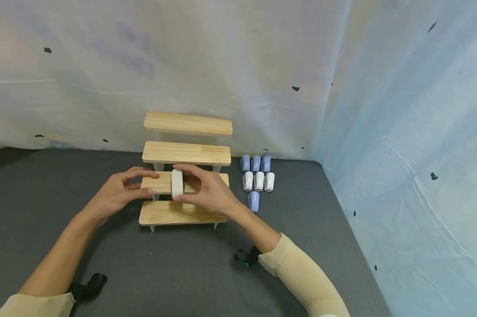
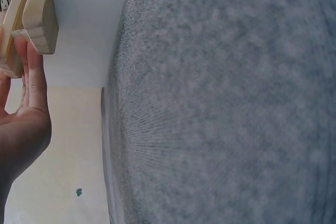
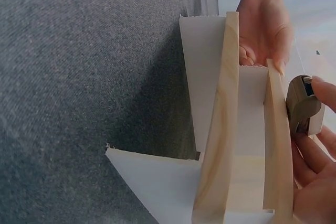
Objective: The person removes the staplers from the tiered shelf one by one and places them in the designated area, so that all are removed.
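A tiered stand with wooden shelves stands against the back sheet. My left hand holds the left end of its second-lowest shelf, fingers at the far side and thumb near the front corner. Between right-hand thumb and fingers, a small white stapler is pinched lengthwise across that same shelf. The right hand covers part of the shelf's right half. In the right wrist view, the stapler sits at the shelf's surface; whether it bears its weight there I cannot tell.
Right of the stand, small staplers lie in rows on the dark grey tabletop: blue ones at the back, white ones in the middle, and one blue stapler in front. A pale sheet hangs along the right side.
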Available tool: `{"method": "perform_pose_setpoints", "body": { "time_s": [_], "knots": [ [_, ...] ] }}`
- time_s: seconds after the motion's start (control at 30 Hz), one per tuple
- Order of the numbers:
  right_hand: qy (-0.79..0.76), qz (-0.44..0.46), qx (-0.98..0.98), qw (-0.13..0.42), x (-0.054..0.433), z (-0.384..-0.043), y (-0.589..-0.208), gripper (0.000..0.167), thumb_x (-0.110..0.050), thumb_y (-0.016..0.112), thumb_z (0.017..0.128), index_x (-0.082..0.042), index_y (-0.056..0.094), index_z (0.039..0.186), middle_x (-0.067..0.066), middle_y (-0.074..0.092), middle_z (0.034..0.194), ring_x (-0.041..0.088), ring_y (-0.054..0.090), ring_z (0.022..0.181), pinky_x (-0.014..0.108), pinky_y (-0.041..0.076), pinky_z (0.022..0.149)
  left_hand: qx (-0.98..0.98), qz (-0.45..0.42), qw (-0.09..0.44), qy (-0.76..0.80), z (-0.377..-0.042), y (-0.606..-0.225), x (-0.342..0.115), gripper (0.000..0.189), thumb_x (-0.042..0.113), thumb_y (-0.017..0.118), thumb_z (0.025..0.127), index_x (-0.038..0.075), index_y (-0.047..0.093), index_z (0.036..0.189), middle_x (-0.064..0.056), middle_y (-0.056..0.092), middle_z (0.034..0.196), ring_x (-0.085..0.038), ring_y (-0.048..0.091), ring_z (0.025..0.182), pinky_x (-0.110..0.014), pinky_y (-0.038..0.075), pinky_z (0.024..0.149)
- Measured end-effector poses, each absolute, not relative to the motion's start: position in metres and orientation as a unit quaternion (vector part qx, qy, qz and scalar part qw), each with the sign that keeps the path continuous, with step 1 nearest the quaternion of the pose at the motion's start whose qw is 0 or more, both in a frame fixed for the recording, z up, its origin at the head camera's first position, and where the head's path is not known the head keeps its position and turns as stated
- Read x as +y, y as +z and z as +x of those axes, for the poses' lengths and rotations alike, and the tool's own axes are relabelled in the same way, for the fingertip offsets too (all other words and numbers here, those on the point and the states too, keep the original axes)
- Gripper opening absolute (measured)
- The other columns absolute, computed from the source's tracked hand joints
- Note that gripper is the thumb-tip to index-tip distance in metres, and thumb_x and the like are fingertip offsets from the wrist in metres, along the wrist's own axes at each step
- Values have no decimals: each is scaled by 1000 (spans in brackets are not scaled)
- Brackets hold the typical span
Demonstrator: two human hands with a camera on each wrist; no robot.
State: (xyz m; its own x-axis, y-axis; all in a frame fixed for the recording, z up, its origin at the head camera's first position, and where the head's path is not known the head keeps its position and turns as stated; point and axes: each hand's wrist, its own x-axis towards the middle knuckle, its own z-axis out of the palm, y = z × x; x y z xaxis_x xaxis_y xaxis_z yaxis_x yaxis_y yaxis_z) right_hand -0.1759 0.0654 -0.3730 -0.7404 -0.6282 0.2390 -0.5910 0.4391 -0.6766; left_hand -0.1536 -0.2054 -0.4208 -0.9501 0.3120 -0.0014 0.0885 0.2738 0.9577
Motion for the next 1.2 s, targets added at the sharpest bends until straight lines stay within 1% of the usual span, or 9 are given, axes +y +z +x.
{"method": "perform_pose_setpoints", "body": {
  "time_s": [0.13, 0.3, 0.47, 0.67, 0.83, 0.93, 1.0, 1.07, 1.2],
  "knots": [
    [-407, -355, 841, 29, 69, -174, -371, 67, -31, 83, 83, -24, 54, 142, -5, 60, 135, 6, 58, 117, 24, 48, 97, 789, 127, 96, 594, -155, -420, -204, 48, 29, 72, 93, 11, 58, 136, -9, 40, 146, -12, 67, 104, -41, 57, 83],
    [-428, -355, 830, 40, 74, -172, -370, 68, -26, 84, 83, -19, 52, 144, -2, 64, 127, 8, 62, 110, 23, 50, 94, 786, 127, 93, 597, -155, -419, -203, 48, 27, 73, 93, 9, 58, 135, -10, 40, 145, -10, 66, 105, -39, 58, 82],
    [-447, -350, 823, 37, 82, -171, -371, 71, -22, 85, 82, -18, 51, 145, 1, 63, 129, 13, 63, 109, 27, 51, 94, 785, 125, 91, 600, -154, -420, -202, 48, 27, 73, 93, 9, 58, 135, -11, 40, 145, -15, 68, 103, -38, 58, 81],
    [-468, -335, 817, 38, 96, -172, -373, 72, -16, 85, 81, -15, 51, 144, 4, 62, 129, 17, 64, 109, 30, 51, 96, 789, 121, 89, 595, -154, -420, -202, 49, 28, 74, 92, 10, 59, 135, -9, 40, 146, -13, 67, 103, -40, 58, 82],
    [-479, -324, 815, 49, 106, -173, -373, 71, -16, 84, 82, -18, 52, 144, 3, 61, 131, 16, 64, 109, 29, 51, 96, 788, 131, 86, 596, -152, -419, -204, 47, 26, 73, 93, 10, 59, 135, -8, 41, 145, -17, 68, 104, -39, 58, 82],
    [-490, -318, 809, 55, 114, -172, -374, 70, -14, 84, 82, -21, 52, 144, 3, 60, 131, 17, 64, 109, 29, 52, 96, 787, 135, 90, 596, -153, -419, -204, 47, 26, 73, 93, 11, 59, 136, -7, 40, 146, -17, 66, 107, -37, 58, 83],
    [-495, -312, 808, 60, 120, -172, -375, 71, -13, 84, 82, -21, 51, 144, 4, 60, 130, 19, 64, 110, 31, 52, 95, 789, 135, 92, 592, -153, -419, -204, 48, 27, 73, 93, 12, 59, 136, -7, 40, 147, -15, 65, 108, -35, 57, 83],
    [-497, -309, 809, 61, 125, -172, -375, 70, -11, 83, 82, -19, 51, 145, 6, 60, 130, 22, 64, 111, 35, 52, 95, 791, 132, 94, 590, -154, -418, -204, 49, 28, 73, 93, 12, 59, 136, -7, 39, 148, -13, 64, 109, -35, 57, 84],
    [-495, -304, 812, 61, 133, -168, -368, 69, -5, 81, 83, -8, 50, 145, 15, 58, 132, 31, 62, 111, 45, 51, 97, 788, 127, 96, 595, -153, -419, -205, 49, 27, 73, 93, 11, 58, 136, -8, 38, 149, -14, 67, 104, -36, 57, 83]
  ]
}}
